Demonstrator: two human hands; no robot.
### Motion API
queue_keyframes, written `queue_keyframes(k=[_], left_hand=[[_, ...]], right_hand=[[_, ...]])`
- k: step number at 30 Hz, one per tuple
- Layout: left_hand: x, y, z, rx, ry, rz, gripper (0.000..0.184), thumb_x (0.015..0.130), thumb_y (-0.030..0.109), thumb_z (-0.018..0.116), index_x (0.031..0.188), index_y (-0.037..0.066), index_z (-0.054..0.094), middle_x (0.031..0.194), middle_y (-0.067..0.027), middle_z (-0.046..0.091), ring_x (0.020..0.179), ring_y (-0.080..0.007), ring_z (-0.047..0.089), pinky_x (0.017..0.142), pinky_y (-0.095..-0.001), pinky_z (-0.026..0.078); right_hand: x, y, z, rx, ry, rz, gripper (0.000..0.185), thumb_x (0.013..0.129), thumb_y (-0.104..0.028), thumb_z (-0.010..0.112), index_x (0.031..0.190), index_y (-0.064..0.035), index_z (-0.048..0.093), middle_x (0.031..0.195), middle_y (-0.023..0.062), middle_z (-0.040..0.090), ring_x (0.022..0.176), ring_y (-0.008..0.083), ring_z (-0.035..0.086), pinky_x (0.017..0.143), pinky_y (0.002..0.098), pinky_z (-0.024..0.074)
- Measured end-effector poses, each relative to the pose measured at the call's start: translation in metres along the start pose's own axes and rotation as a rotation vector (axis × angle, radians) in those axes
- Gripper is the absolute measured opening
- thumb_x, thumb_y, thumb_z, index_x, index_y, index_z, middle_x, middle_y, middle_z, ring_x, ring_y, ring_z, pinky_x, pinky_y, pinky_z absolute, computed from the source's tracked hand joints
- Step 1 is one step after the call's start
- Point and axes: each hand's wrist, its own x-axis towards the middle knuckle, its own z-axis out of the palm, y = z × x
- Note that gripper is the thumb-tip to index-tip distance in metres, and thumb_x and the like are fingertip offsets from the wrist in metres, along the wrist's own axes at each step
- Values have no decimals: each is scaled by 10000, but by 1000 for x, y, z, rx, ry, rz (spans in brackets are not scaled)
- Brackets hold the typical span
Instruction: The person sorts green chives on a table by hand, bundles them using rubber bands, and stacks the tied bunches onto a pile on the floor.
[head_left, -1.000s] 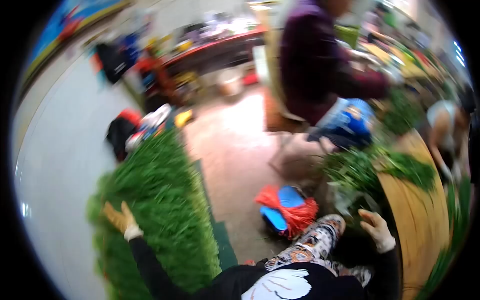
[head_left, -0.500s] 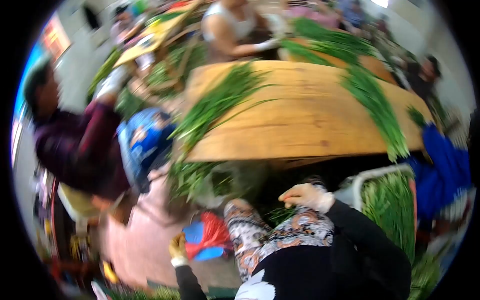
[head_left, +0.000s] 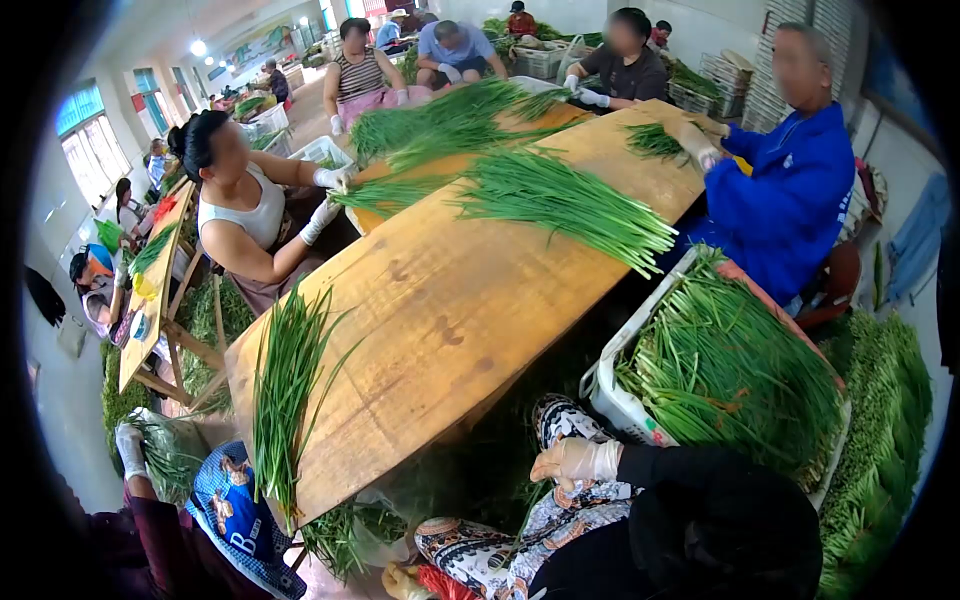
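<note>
My right hand (head_left: 575, 462), gloved, rests over my patterned trouser leg with its fingers curled together; whether anything is in them is hidden. At the bottom edge, my left hand (head_left: 405, 582) is partly visible in a yellowish glove, beside something red (head_left: 445, 583); its fingers are too hidden to read. Before me stands a wooden table (head_left: 430, 330). Long green stalks (head_left: 290, 390) lie at its left end, and a larger bundle (head_left: 570, 205) lies across its far middle. To my right, a white crate (head_left: 625, 400) is filled with green stalks (head_left: 730, 360).
Several people sit round the tables: one in white (head_left: 250, 215), one in blue (head_left: 785, 190) and one in black (head_left: 630, 70). A person's gloved hand (head_left: 130, 450) shows at the lower left. Piled greens (head_left: 885, 430) stand at the far right. Another wooden table (head_left: 155, 290) is at left.
The view has swung right, bringing the whole table, the crate and more people into sight. My left hand is now lower, at the bottom edge. My right hand remains over my legs.
</note>
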Motion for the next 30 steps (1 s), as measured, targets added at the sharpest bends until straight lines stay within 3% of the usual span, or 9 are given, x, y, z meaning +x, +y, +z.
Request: queue_keyframes(k=[2,5,7,9,15,17,20,23,30], left_hand=[[12,-28,-32,28,66,99,311,826,108,539,1081,-58,474,963,-199,561,793,-277,538,651,-352,478],[-31,3,-43,514,125,57,409,825,113,550,1174,-26,388,1127,-213,511,945,-341,531,822,-394,457],[-39,2,-39,518,118,31,386,821,124,554,1144,-21,400,1087,-204,512,907,-330,528,789,-387,451],[-43,-5,-35,448,81,31,364,817,134,558,1115,-15,412,1046,-196,513,869,-320,525,757,-380,446],[-51,-16,-9,395,-28,39,302,805,166,570,1027,1,448,925,-170,514,754,-289,516,659,-359,431],[-54,-18,0,379,-55,33,283,801,177,574,997,7,460,884,-162,515,716,-279,514,627,-352,426],[-61,-25,7,364,-86,26,259,795,193,580,953,15,478,823,-149,516,658,-263,509,578,-341,418],[-64,-29,14,342,-109,15,239,789,209,586,909,23,496,763,-136,517,601,-248,505,529,-331,410],[-68,-60,-14,280,-87,-48,216,776,246,600,806,42,538,621,-107,519,467,-212,495,416,-306,392]], right_hand=[[1,-5,0,-169,0,-231,320,870,-331,423,1030,-91,560,634,49,605,499,121,568,548,245,442],[10,-5,4,52,-131,-61,302,867,-301,442,1075,-98,523,632,60,610,521,152,589,481,284,458],[13,3,9,330,-253,-64,314,887,-258,414,1093,-42,512,923,80,610,496,153,571,446,284,456],[15,7,14,190,-122,-408,305,898,-235,406,1086,-18,509,885,71,614,490,149,572,394,271,438],[-27,-8,-23,127,-124,-126,341,906,-341,384,1091,-100,537,631,33,606,455,97,557,408,231,422],[-31,-3,-28,-155,61,-385,339,910,-339,366,1104,-118,535,569,9,590,449,84,551,396,233,413],[-43,-4,-40,15,-140,-88,355,911,-348,351,1109,-118,535,584,7,596,442,82,546,394,224,410],[-47,-13,-45,-139,-153,-182,329,877,-369,388,1051,-142,549,776,74,626,585,207,594,534,319,442],[-47,-29,-45,-152,-184,-164,320,874,-330,438,1064,-103,558,865,80,628,770,212,609,668,287,462]])
